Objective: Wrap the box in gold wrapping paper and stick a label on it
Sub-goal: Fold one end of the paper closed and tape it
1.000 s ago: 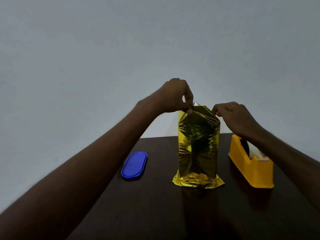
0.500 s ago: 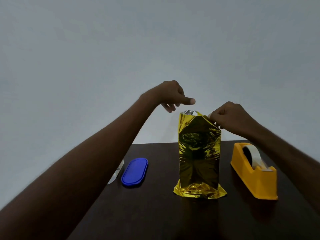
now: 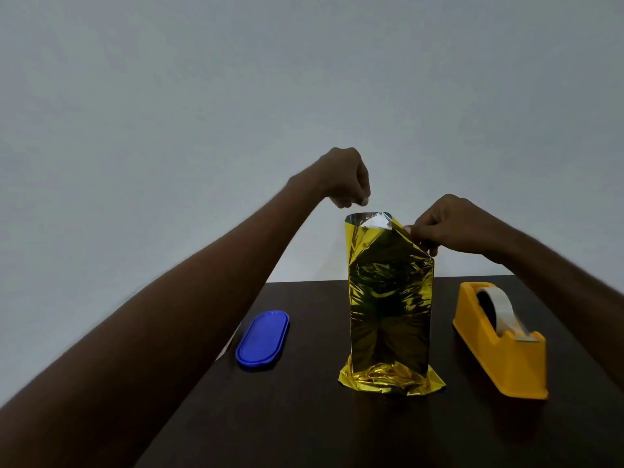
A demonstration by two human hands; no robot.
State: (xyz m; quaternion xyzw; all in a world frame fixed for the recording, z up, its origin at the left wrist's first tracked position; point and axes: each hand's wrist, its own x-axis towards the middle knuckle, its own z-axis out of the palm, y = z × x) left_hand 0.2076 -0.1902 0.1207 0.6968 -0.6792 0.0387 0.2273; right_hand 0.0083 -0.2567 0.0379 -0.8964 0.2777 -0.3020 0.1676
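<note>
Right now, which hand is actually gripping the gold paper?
The right hand pinches the upper right fold of the gold paper. The left hand hovers just above the open top, not touching.

No text, brand, number or sign can be read anywhere. The gold wrapping paper (image 3: 390, 298) shows only creases and glare, the yellow tape dispenser (image 3: 499, 346) near the table's right edge is plain, and so is the blue lid (image 3: 262, 339). A white slip (image 3: 229, 346) peeks out beside the lid, too hidden to read.
</note>
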